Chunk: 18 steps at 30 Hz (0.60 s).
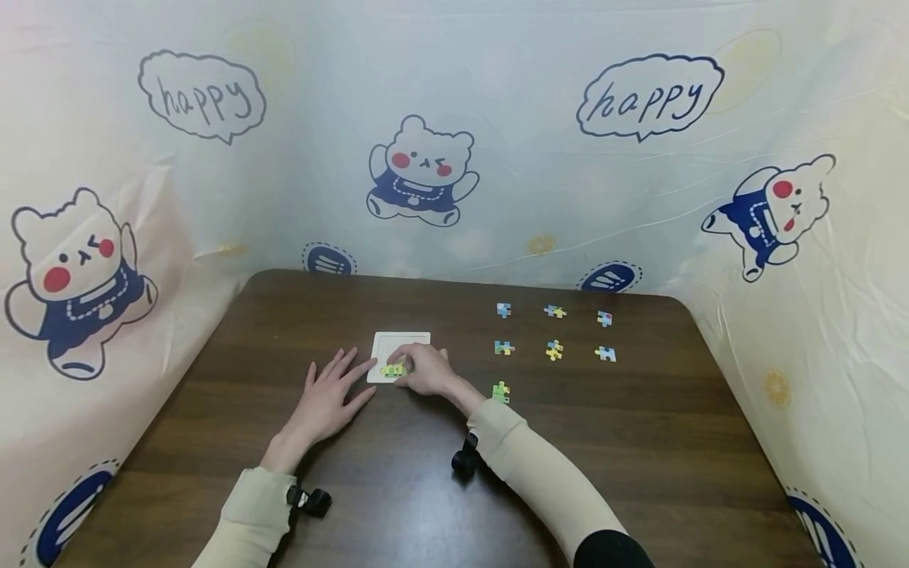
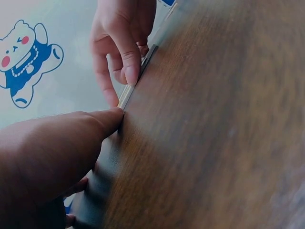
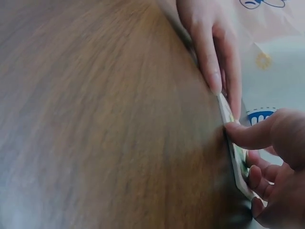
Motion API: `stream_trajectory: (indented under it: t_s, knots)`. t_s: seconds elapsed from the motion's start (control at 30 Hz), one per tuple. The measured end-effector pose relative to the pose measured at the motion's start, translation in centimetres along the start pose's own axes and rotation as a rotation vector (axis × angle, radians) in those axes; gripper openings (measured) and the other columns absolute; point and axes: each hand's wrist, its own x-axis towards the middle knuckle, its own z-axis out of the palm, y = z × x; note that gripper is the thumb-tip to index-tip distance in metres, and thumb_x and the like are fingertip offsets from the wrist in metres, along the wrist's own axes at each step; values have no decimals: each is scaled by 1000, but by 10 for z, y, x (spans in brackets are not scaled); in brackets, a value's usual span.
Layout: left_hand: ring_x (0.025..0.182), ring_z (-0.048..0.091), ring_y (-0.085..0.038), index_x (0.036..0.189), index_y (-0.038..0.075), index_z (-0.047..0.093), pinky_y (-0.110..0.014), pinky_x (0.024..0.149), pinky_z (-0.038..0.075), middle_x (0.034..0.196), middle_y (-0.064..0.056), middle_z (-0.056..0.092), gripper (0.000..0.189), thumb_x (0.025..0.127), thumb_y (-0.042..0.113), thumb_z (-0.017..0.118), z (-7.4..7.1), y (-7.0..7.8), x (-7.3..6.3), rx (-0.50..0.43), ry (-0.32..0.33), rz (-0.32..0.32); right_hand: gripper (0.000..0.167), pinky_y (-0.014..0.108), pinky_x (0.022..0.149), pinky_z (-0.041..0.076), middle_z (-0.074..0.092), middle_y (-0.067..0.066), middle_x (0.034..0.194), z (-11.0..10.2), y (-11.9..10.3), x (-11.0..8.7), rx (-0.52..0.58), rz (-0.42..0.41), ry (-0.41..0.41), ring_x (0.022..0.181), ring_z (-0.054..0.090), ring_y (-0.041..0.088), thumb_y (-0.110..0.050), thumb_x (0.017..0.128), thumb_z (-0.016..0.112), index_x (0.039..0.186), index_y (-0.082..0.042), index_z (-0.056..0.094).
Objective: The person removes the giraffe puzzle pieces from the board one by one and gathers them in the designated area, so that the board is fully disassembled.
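Observation:
A small white puzzle frame point(image 1: 401, 339) lies flat on the table, with green and yellow puzzle pieces point(image 1: 392, 370) along its near edge. My left hand point(image 1: 328, 398) rests on the table with fingers spread, and its fingertips touch the frame's left side. In the left wrist view its thumb point(image 2: 107, 123) meets the frame's corner. Over the frame, my right hand point(image 1: 424, 371) bends its thumb and fingers about a puzzle piece at the near edge. The right wrist view has the right thumb point(image 3: 248, 135) against the frame's edge; the fingers partly hide the pieces.
Loose puzzle pieces lie in rows to the right, among them a yellow one point(image 1: 554, 350), a blue one point(image 1: 605, 354) and a green one point(image 1: 500, 392) near the right forearm. A printed cloth point(image 1: 525, 205) hangs around the brown table point(image 1: 398, 489).

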Motion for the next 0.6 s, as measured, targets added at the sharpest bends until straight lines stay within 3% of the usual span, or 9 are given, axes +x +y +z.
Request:
stream_trajectory:
  t_s: [0.33,0.6]
  knots:
    - [165,31,-52,163,20,56,-87,125,14,176,-25,39,59,108,37,70,1,-1,0,-1,-7,-7,34,36,85,33,65,-5,85,8,10,6,54,7,37,77,58,10,-17,86,94,114,-22,77]
    - [165,31,-52,163,20,55,-87,125,14,176,-25,39,60,108,37,70,0,-1,0,-2,-9,-5,35,37,96,37,71,9,116,7,3,-1,107,7,60,110,65,22,-16,87,94,118,-18,76]
